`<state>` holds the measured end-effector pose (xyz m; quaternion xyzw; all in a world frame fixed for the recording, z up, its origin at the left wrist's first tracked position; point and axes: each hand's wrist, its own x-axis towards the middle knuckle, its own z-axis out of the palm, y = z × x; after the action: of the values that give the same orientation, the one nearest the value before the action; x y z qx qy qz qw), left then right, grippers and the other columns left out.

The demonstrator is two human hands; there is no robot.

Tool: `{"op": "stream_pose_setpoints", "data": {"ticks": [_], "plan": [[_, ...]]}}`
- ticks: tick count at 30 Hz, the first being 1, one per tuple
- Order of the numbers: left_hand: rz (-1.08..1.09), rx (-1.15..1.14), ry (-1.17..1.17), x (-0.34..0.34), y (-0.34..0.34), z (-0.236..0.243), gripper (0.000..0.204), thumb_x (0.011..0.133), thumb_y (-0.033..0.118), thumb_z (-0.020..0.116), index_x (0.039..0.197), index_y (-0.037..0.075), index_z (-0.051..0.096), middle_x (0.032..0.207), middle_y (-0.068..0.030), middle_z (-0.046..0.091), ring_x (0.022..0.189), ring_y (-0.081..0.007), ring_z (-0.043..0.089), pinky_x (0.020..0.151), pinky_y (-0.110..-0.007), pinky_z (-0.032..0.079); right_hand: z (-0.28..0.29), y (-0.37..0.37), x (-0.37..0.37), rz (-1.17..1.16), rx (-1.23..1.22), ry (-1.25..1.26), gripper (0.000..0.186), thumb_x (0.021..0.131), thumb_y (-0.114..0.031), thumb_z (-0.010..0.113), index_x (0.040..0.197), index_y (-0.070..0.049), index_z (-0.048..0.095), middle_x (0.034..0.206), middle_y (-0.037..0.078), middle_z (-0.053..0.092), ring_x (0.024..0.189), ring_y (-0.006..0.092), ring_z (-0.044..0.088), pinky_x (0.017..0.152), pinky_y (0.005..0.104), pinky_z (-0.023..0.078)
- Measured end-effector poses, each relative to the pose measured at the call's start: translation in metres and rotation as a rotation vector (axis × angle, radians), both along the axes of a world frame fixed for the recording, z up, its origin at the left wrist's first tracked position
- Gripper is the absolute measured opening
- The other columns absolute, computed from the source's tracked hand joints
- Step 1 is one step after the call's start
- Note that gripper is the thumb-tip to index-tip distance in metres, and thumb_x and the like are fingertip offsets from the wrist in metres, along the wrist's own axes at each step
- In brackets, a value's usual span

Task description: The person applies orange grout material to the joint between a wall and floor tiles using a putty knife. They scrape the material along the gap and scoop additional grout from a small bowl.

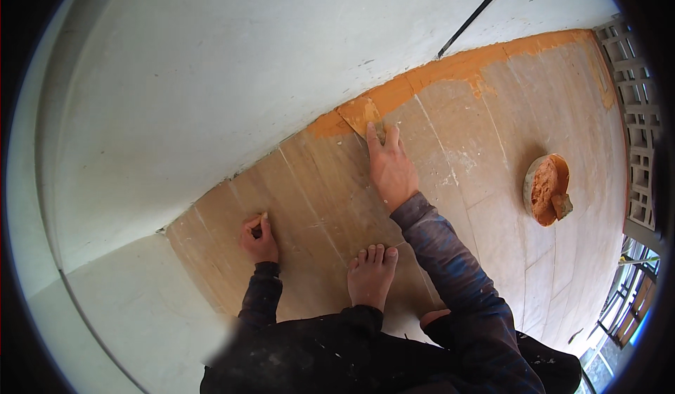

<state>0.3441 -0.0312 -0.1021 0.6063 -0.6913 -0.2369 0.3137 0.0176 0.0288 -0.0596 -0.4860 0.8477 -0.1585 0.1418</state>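
Observation:
My right hand grips a flat spreader coated in orange paste. The spreader lies low against the floor beside the wall, at the near end of an orange band smeared along the joint. My index finger stretches along the blade, and its grip end is partly hidden under the fingers. Lower left, my left hand is held in a pinch over the tiles; whatever is between its fingertips is too small to make out. A round bowl at the right holds orange paste, with a small smeared block-like piece at its rim.
Wood-look floor tiles with pale joints run up to a white wall. A thin black rod or cable shows against the wall. Pierced pale blocks line the right edge. My bare foot stands between my arms.

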Motion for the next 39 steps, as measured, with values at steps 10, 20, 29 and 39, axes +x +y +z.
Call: {"op": "stream_pose_setpoints", "data": {"ticks": [10, 20, 29, 39], "plan": [[0.019, 0.028, 0.03, 0.005, -0.001, -0.004, 0.017, 0.094, 0.014, 0.077, 0.088, 0.003, 0.065, 0.087, -0.0047, 0.069, 0.071, -0.0114, 0.057, 0.066, -0.027, 0.049, 0.047, -0.01, -0.005, -0.001, 0.143, -0.087, 0.049, 0.094, -0.008, 0.052, 0.142, 0.0, 0.052, 0.118, 0.029, 0.052, 0.093, 0.044, 0.068, 0.076, 0.049, 0.058], [-0.002, -0.005, 0.012, -0.001, 0.0, 0.0, 0.018, 0.094, 0.016, 0.078, 0.088, 0.003, 0.067, 0.085, -0.0041, 0.067, 0.071, -0.0116, 0.057, 0.069, -0.027, 0.049, 0.022, 0.001, -0.026, -0.036, -0.008, -0.072, 0.051, 0.094, -0.009, 0.053, 0.144, -0.002, 0.051, 0.124, 0.026, 0.051, 0.105, 0.041, 0.066, 0.077, 0.045, 0.062], [-0.005, -0.016, 0.021, -0.003, -0.001, 0.0, 0.016, 0.095, 0.014, 0.076, 0.089, 0.003, 0.066, 0.085, -0.0041, 0.067, 0.071, -0.0119, 0.058, 0.068, -0.028, 0.049, 0.039, 0.013, -0.031, -0.017, 0.03, -0.087, 0.05, 0.091, -0.004, 0.054, 0.141, -0.002, 0.054, 0.113, 0.026, 0.052, 0.089, 0.0445, 0.067, 0.078, 0.0483, 0.058], [0.013, 0.018, -0.017, -0.008, 0.001, 0.002, 0.018, 0.096, 0.017, 0.075, 0.089, 0.003, 0.067, 0.084, -0.0043, 0.067, 0.073, -0.0115, 0.057, 0.07, -0.028, 0.048, 0.016, 0.006, -0.049, -0.034, -0.089, -0.044, 0.049, 0.092, -0.006, 0.055, 0.141, -0.003, 0.054, 0.11, 0.027, 0.052, 0.084, 0.0458, 0.067, 0.074, 0.0508, 0.056]]}}
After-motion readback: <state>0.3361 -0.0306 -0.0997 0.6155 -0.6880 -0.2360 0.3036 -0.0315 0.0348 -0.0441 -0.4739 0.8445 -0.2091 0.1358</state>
